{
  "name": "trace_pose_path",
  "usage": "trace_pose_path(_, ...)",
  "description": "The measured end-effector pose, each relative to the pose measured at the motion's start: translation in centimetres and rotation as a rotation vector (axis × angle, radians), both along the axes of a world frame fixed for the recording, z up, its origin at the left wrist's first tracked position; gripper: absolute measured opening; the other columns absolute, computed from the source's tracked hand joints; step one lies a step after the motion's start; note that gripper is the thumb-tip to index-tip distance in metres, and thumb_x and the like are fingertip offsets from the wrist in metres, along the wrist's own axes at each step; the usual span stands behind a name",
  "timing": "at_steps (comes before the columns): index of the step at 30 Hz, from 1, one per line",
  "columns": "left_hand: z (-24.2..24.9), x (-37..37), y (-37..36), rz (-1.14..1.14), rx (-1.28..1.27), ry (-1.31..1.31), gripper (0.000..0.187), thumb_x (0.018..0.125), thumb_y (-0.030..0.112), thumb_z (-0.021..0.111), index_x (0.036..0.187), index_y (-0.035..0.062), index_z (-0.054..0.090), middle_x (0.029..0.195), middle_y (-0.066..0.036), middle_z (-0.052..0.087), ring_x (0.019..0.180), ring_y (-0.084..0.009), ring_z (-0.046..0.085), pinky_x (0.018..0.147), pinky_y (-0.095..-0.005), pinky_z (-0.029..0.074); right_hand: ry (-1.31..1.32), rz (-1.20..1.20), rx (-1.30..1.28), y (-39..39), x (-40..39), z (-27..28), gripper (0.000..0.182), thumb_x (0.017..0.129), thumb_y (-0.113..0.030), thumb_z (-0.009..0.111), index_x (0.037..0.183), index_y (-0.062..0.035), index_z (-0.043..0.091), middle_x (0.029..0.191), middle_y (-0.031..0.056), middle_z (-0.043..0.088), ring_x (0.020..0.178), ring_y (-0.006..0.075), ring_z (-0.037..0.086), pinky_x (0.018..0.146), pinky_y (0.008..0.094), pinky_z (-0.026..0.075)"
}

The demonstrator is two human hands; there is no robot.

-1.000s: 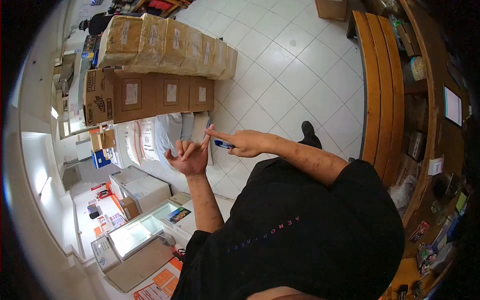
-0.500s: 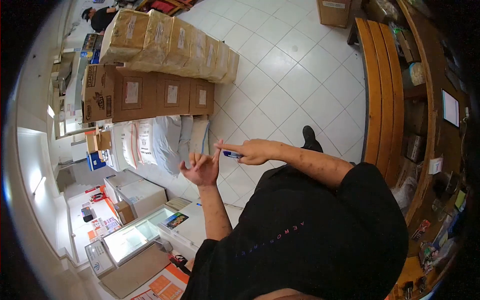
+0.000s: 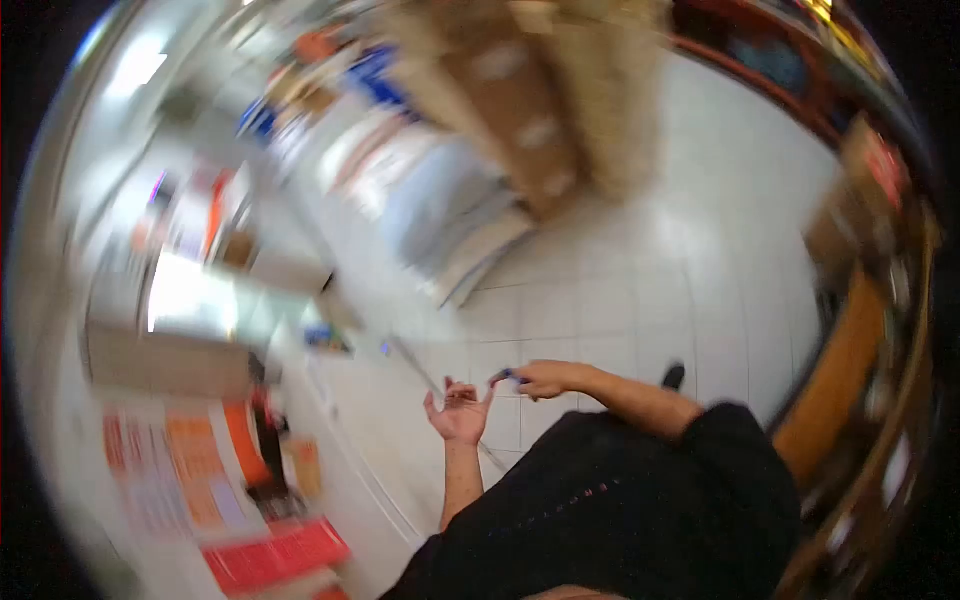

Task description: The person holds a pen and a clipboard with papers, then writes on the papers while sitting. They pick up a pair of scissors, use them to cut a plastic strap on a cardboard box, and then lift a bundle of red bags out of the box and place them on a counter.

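My left hand [image 3: 462, 416] is raised palm up, with its outer fingers stretched apart and the middle ones partly curled. Nothing lies in it. Just to the right, my right hand [image 3: 545, 381] is closed around a small blue pen [image 3: 513, 376]. The pen's end sticks out towards the little-finger side of my left hand, and the two hands meet or nearly meet there. Blur hides whether they touch.
White and grey sacks [image 3: 450, 195] lie ahead beside stacked brown cartons [image 3: 520, 120] on a tiled floor [image 3: 640, 320]. A white counter [image 3: 360, 430] with a lit glass case [image 3: 190, 295] runs along the left. On the right stands a wooden bench [image 3: 835, 380].
My head has turned left, so the sacks and cartons have swung to the right and the counter comes nearer. The hands keep much the same pose, the pen still in the right one.
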State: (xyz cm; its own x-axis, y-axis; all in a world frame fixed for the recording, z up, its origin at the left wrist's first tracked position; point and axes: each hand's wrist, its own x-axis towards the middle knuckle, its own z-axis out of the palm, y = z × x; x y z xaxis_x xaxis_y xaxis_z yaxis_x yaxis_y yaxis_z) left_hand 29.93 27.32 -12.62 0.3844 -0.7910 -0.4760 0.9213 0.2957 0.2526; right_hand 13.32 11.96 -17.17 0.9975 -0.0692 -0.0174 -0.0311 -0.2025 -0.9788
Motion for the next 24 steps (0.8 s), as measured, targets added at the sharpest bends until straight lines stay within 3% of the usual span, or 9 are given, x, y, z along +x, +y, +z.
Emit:
trace_pose_path(3,1.7,4.2,6.3,0.209,-0.015,-0.021,0.040,0.080,0.046,0.056,0.103,0.0141,0.062,0.080,0.003,0.058,0.088,-0.0136,0.056,0.104,-0.0479,0.030,0.142,-0.186,0.168,0.2,3.9,-2.9,0.046,0.091,-0.017,0.046,0.137,-0.0140,0.041,0.063,0.0071,0.058,0.060,0.0154,0.059,0.059,0.0317,0.048)
trace_pose_path(8,-2.3,12.6,9.6,0.309,-0.015,0.022,0.042,0.084,0.046,0.052,0.111,0.0152,0.059,0.091,0.001,0.056,0.097,-0.0156,0.052,0.098,-0.0444,0.036,0.328,-0.514,-0.249,-5.0,4.0,-12.6,0.020,0.089,-0.016,0.059,0.103,-0.0028,0.064,0.067,0.0117,0.063,0.064,0.0166,0.062,0.061,0.0308,0.049)
trace_pose_path(11,-4.4,19.2,6.6,0.254,-0.008,0.023,0.047,0.083,0.047,0.052,0.117,0.0145,0.056,0.098,-0.001,0.055,0.099,-0.0185,0.052,0.096,-0.0433,0.037,0.203,-0.638,-0.390,-8.4,4.5,-14.2,0.024,0.086,-0.022,0.064,0.090,0.0014,0.066,0.069,0.0148,0.064,0.064,0.0169,0.062,0.060,0.0316,0.048)
trace_pose_path(14,-7.1,26.2,2.6,0.123,-0.016,-0.046,0.047,0.085,0.046,0.051,0.120,0.0150,0.053,0.105,-0.001,0.055,0.102,-0.0199,0.052,0.093,-0.0414,0.040,0.355,-0.736,-0.503,-11.9,9.6,-13.0,0.029,0.088,-0.025,0.063,0.080,0.0027,0.066,0.071,0.0107,0.066,0.063,0.0138,0.060,0.059,0.0264,0.049)
trace_pose_path(16,-7.9,32.2,-0.1,0.109,0.032,-0.081,0.046,0.086,0.046,0.050,0.120,0.0152,0.053,0.108,-0.002,0.056,0.102,-0.0193,0.052,0.093,-0.0401,0.040,0.291,-1.046,-0.172,-15.7,14.7,-14.7,0.036,0.089,-0.033,0.061,0.080,0.0011,0.065,0.071,0.0073,0.064,0.060,0.0130,0.058,0.057,0.0254,0.047)
trace_pose_path(17,-8.3,34.4,-0.5,0.037,0.085,-0.114,0.045,0.087,0.045,0.049,0.120,0.0154,0.053,0.110,-0.002,0.056,0.103,-0.0188,0.052,0.092,-0.0388,0.041,0.317,-0.944,-0.201,-17.8,17.9,-15.6,0.036,0.089,-0.033,0.061,0.080,0.0011,0.065,0.071,0.0073,0.064,0.060,0.0130,0.058,0.057,0.0254,0.047)
trace_pose_path(20,-7.5,43.8,-1.4,0.151,0.177,-0.081,0.042,0.089,0.044,0.047,0.119,0.0162,0.054,0.115,-0.002,0.056,0.105,-0.0181,0.052,0.092,-0.0372,0.040,0.383,-1.028,0.181,-22.8,32.7,-18.4,0.032,0.092,-0.033,0.056,0.082,-0.0037,0.059,0.075,0.0007,0.059,0.065,0.0106,0.053,0.057,0.0245,0.042)
trace_pose_path(22,-6.0,49.5,0.1,0.382,0.261,-0.190,0.041,0.089,0.045,0.047,0.118,0.0167,0.054,0.115,-0.003,0.056,0.105,-0.0183,0.051,0.091,-0.0371,0.039,0.329,-0.790,0.126,-24.1,46.0,-18.1,0.031,0.093,-0.035,0.054,0.085,-0.0060,0.062,0.072,0.0029,0.058,0.061,0.0112,0.053,0.055,0.0254,0.045)
trace_pose_path(24,-4.9,54.7,2.2,0.533,0.292,-0.222,0.041,0.090,0.045,0.046,0.118,0.0165,0.053,0.115,-0.004,0.056,0.105,-0.0184,0.051,0.091,-0.0369,0.038,0.175,-0.362,0.085,-24.1,60.3,-16.3,0.028,0.096,-0.027,0.049,0.084,-0.0034,0.060,0.074,0.0034,0.059,0.065,0.0106,0.052,0.058,0.0251,0.041)
